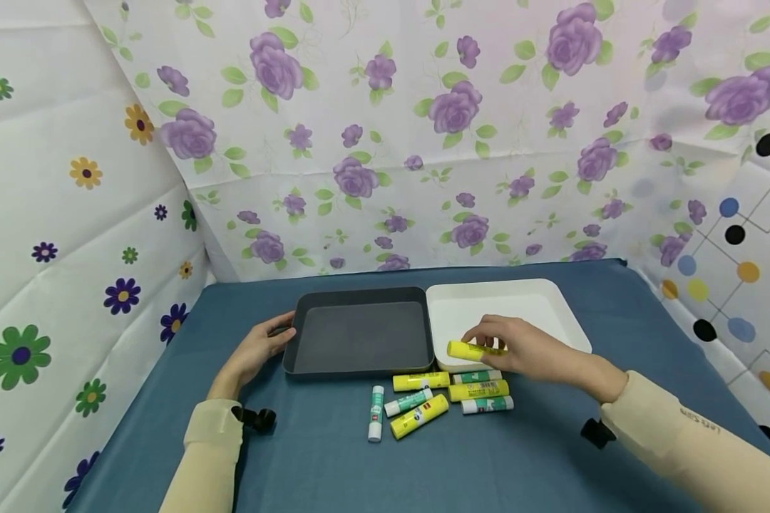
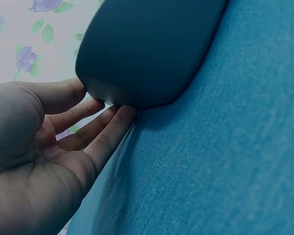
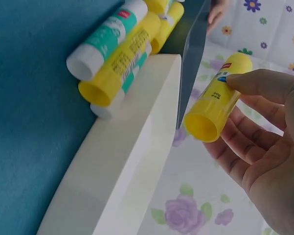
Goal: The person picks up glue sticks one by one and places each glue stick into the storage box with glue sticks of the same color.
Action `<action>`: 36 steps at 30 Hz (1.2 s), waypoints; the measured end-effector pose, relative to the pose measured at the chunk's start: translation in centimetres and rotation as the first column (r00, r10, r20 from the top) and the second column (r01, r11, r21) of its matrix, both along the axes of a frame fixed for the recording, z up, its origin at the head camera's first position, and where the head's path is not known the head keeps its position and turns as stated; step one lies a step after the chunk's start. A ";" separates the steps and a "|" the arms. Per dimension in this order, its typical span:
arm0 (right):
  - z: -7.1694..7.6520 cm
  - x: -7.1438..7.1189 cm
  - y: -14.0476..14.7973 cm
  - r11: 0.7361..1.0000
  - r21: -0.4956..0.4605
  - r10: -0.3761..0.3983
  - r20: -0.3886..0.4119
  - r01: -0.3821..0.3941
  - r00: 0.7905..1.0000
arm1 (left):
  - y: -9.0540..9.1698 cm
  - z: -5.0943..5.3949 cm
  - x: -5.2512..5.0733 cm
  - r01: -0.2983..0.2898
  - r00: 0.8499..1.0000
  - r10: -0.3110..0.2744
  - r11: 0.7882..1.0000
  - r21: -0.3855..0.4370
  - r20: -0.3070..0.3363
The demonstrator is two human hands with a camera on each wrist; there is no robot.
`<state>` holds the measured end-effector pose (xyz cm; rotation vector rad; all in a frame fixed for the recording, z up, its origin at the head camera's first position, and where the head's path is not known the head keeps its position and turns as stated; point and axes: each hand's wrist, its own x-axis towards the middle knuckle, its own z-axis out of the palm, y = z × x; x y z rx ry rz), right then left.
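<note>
My right hand [image 1: 520, 345] pinches a yellow glue stick [image 1: 467, 350] between thumb and fingers, above the front edge of the white tray [image 1: 507, 291]. In the right wrist view the thumb presses on the yellow glue stick [image 3: 217, 95], whose hollow-looking end faces the camera. My left hand [image 1: 259, 349] touches the left end of the dark grey tray [image 1: 362, 335]. Seen from the left wrist, the thumb and fairly straight fingers [image 2: 107, 134] rest against the tray's outer side [image 2: 151, 54]. The dark tray's inside is bare.
In front of the trays lie several glue sticks: yellow ones [image 1: 420, 417] and white-and-green ones [image 1: 376, 413], some touching each other. Both trays stand side by side on a blue cloth [image 1: 321, 470]. A flowered curtain [image 1: 385, 142] hangs behind the table.
</note>
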<state>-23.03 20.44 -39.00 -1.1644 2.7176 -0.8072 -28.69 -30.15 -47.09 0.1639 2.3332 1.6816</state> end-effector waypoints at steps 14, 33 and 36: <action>1.0 -2.9 1.0 0.999 -0.023 -0.037 0.087 0.039 0.996 | 0.0 -0.2 0.0 -0.004 1.000 0.004 1.000 -0.011 0.000; 0.6 -6.4 2.0 0.996 0.057 -0.078 0.130 0.071 0.988 | 0.1 0.0 0.0 -0.002 1.000 0.002 1.000 -0.001 -0.005; 0.3 -7.0 2.1 0.994 0.073 -0.089 0.154 0.078 0.984 | 0.0 -0.3 0.0 0.001 1.000 -0.001 1.000 0.001 -0.008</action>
